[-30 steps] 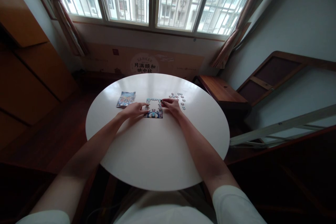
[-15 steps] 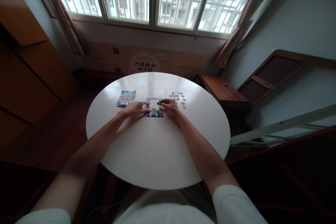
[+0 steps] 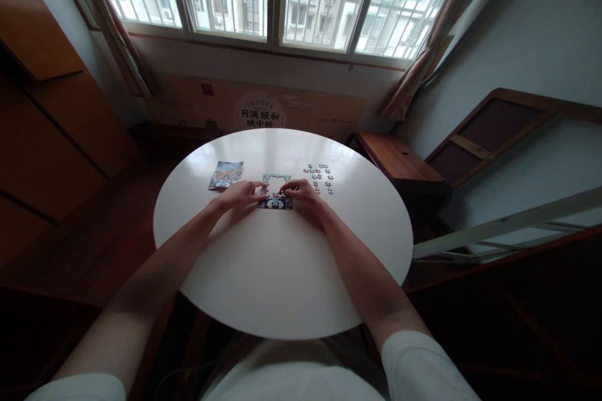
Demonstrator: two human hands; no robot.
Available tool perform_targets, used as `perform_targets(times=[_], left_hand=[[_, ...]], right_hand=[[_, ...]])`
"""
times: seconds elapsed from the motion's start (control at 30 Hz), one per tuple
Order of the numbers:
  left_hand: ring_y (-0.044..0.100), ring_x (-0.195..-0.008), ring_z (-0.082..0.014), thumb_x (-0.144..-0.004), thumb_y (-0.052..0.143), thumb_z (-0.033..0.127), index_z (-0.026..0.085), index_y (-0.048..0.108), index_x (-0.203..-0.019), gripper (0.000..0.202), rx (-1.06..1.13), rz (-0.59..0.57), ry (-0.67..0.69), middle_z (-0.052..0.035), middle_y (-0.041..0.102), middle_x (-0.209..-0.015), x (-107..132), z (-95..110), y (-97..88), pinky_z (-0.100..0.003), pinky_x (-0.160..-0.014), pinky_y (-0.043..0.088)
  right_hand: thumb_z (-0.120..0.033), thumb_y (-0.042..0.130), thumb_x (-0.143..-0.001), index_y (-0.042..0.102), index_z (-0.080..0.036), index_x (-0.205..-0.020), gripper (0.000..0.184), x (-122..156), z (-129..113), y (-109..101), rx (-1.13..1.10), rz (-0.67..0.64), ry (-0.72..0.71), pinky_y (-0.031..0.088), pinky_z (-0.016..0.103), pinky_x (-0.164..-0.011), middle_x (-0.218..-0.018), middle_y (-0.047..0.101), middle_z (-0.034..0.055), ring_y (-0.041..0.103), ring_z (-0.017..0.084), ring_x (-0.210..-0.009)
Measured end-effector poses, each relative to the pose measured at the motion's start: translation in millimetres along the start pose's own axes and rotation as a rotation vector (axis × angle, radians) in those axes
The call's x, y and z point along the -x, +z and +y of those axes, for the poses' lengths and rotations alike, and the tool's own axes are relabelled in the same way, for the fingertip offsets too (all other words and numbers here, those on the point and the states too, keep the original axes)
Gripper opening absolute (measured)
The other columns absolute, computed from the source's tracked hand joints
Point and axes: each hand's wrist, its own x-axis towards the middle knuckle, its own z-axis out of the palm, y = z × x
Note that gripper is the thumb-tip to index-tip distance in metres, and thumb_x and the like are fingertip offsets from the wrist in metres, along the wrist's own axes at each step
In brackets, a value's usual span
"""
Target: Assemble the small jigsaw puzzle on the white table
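Note:
A partly assembled jigsaw puzzle [image 3: 275,203] lies on the white round table, its frame and lower part filled and a pale gap in the middle. At its left edge rests my left hand [image 3: 243,193], thumb and forefinger apart and touching the border. My right hand [image 3: 305,192] reaches over the right edge, its fingertips pinched on a small puzzle piece [image 3: 282,192] low in the gap. Loose puzzle pieces [image 3: 318,172] are spread beyond my right hand. A colourful printed sheet [image 3: 226,175], slightly curled, lies beyond my left hand.
The white tabletop [image 3: 282,263] ends in a curved edge close to my body. A wooden stool or bench [image 3: 399,156] and a leaning wooden frame [image 3: 489,131] stand at the right. Barred windows [image 3: 273,0] are ahead, and cabinets [image 3: 61,138] stand at the left.
My right fingertips have moved slightly left and nearer to me with the puzzle piece, from the gap's right side to its lower part. My left hand stays at the puzzle's edge.

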Motion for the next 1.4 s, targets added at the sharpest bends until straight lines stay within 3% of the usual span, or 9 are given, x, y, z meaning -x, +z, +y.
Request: perform_targets(times=[0.5, 0.83, 1.4], left_hand=[[0.055, -0.062, -0.0163, -0.086, 0.053, 0.057, 0.018, 0.062, -0.132, 0.061, -0.005, 0.005, -0.002, -0.0023, 0.065, -0.070, -0.7, -1.5, 0.6, -0.025, -0.058, 0.031], [0.055, -0.063, -0.0164, -0.085, 0.054, 0.058, 0.018, 0.062, -0.133, 0.062, -0.013, 0.011, -0.004, -0.0024, 0.066, -0.071, -1.8, -1.9, 1.2, -0.024, -0.058, 0.032], [0.057, -0.064, -0.0167, -0.085, 0.054, 0.058, 0.020, 0.062, -0.133, 0.062, -0.017, 0.011, 0.002, -0.0029, 0.067, -0.076, -3.3, -4.7, 3.1, -0.024, -0.058, 0.032]], right_hand=[[-0.012, 0.065, -0.067, 0.079, -0.017, -0.076, 0.017, 1.4, 0.6, -0.8, 0.042, -0.027, -0.044, 0.044, 0.022, -0.060, -0.071, 0.070, 0.0024, 0.057, 0.011, -0.063], [-0.012, 0.071, -0.069, 0.079, -0.018, -0.075, 0.012, -0.1, 2.9, -0.1, 0.129, -0.001, -0.068, 0.046, 0.023, -0.065, -0.085, 0.061, 0.0033, 0.053, 0.009, -0.066], [-0.013, 0.069, -0.071, 0.078, -0.017, -0.076, 0.011, -1.0, 6.0, 1.8, 0.149, -0.007, -0.061, 0.046, 0.024, -0.067, -0.084, 0.058, 0.0021, 0.053, 0.010, -0.068]])
